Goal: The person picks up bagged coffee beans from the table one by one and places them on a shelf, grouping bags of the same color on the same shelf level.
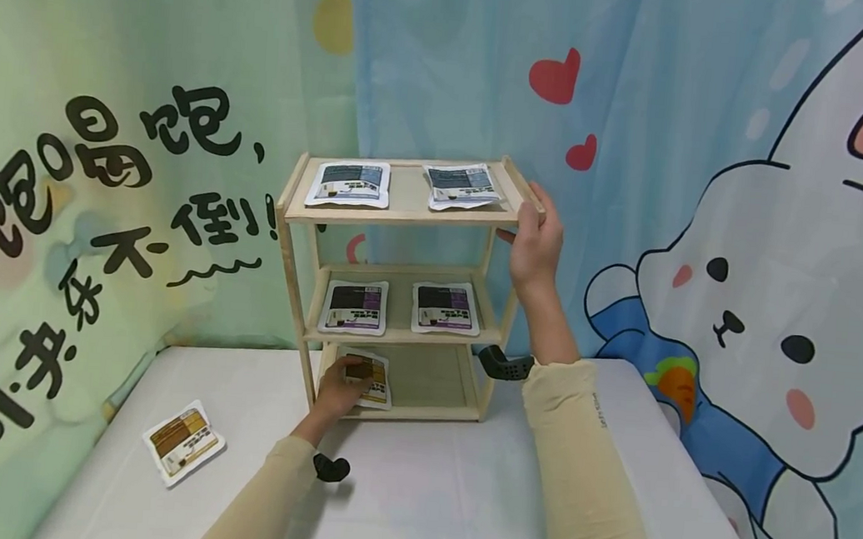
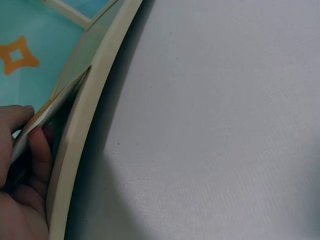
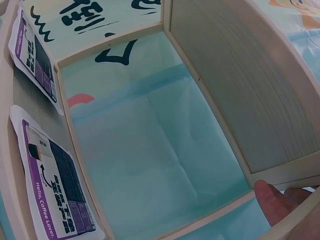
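Note:
A three-tier wooden shelf (image 1: 389, 335) stands on the white table. My left hand (image 1: 340, 388) pinches a brown-and-white coffee packet (image 1: 378, 383) at the left of the bottom tier. In the left wrist view this packet (image 2: 50, 107) tilts, its far edge at the tier's front rail (image 2: 82, 125), with thumb and fingers on either side of it. High on the right, my right hand (image 1: 538, 244) grips the top tier's corner. Its fingertips (image 3: 267, 192) show under the top board in the right wrist view. Another brown-and-white packet (image 1: 184, 443) lies on the table to the left.
Two blue-and-white packets (image 1: 349, 184) lie on the top tier, side by side. The middle tier bears two purple-and-white coffee packets (image 1: 354, 307). Behind the table (image 1: 424, 486) hangs a printed curtain (image 1: 445, 70). A black wrist device is on each arm.

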